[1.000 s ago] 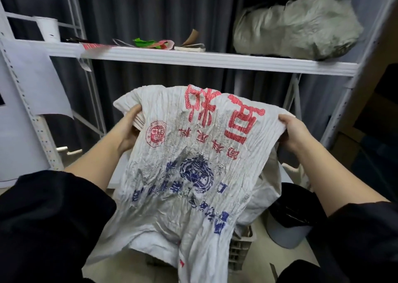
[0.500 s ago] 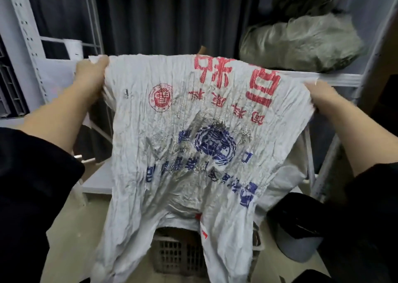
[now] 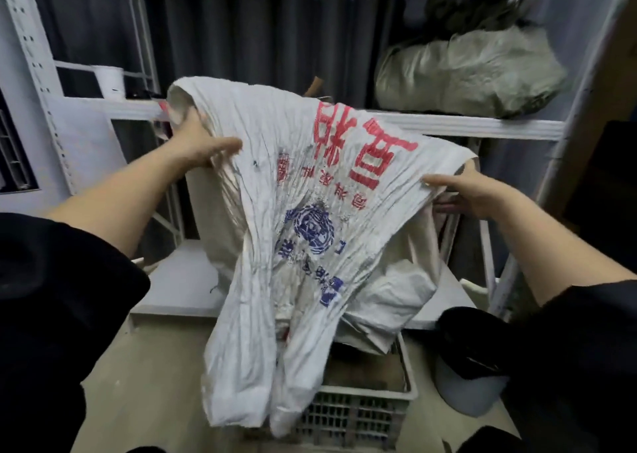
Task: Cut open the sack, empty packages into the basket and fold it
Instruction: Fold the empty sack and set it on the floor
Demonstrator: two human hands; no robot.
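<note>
white metal shelving [image 3: 482,127]; stuffed grey-green bag [image 3: 468,73] on shelf, dark curtain [image 3: 241,32] behind, grey bin [image 3: 465,394] on floor.

The sack [image 3: 310,232] is matt woven plastic cloth, deeply creased, with red and blue print, the basket [image 3: 355,414] below is dull grey plastic lattice, and the shelf rack [image 3: 482,127] is white-painted perforated metal.

Sack [image 3: 310,232] hangs over basket [image 3: 362,414], blocking its mouth; bare floor [image 3: 144,359] left; bin [image 3: 472,390] crowds basket's right edge.
</note>
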